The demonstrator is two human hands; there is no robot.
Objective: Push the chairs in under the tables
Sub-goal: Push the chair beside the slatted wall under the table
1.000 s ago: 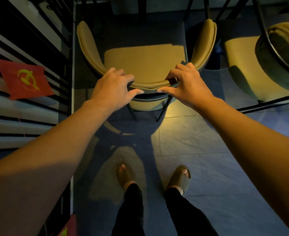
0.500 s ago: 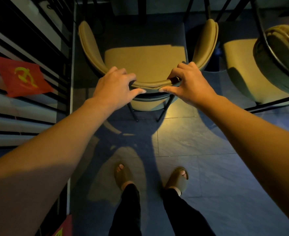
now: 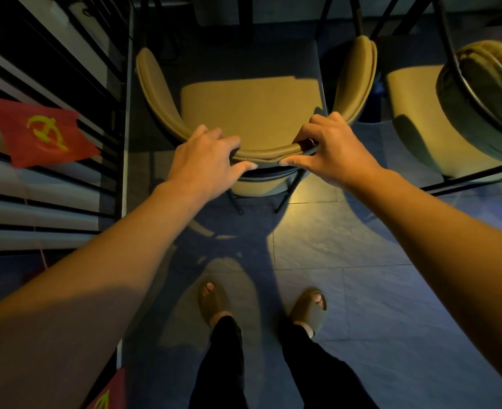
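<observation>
Chair point(image 3: 252, 113) sits on floor, front half under tabletop point(image 3: 229, 57). Left hand point(image 3: 205, 160) and right hand point(image 3: 335, 152) both clamped on padded backrest top. Likely light, stiff metal legs; grip there, push level to avoid tipping.

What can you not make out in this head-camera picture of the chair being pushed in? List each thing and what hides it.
- Table: head view; only dark legs show, the top is cut off by the upper edge.
- Chair front legs: hidden beneath its own seat.
- Left hand fingertips: curled over the backrest, out of sight.
- Right hand palm: its own back covers the grip.
- Second chair: cut off by the right edge and crossed by a black rail.
</observation>
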